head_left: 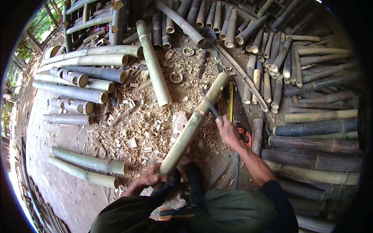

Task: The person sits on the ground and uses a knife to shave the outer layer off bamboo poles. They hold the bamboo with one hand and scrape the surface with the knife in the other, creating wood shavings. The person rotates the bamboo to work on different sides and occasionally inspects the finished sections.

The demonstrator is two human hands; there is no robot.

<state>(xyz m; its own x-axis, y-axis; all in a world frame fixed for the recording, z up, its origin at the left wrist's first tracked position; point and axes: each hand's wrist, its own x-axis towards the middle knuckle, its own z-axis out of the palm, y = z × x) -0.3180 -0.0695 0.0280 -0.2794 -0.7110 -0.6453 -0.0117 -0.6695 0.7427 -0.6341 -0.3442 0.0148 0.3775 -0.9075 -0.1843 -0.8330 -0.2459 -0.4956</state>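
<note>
A pale green bamboo pole [182,139] slants up and to the right in front of me. My left hand [151,176] is closed around its lower end. My right hand [228,134] grips a knife [213,109], its dark blade lying against the right side of the pole near a node. The knife's handle is mostly covered by my fingers. Behind the pole stands a pale wood block [179,123], partly hidden by it. Another bamboo pole [154,68] lies on the ground just beyond.
Wood shavings [136,134] cover the ground. Right of my hand lie a yellow measuring tape [231,101] and a saw with an orange handle [244,136]. A dark chisel-like tool [202,64] lies farther off. Cut bamboo pieces are stacked right [318,143] and left [77,92].
</note>
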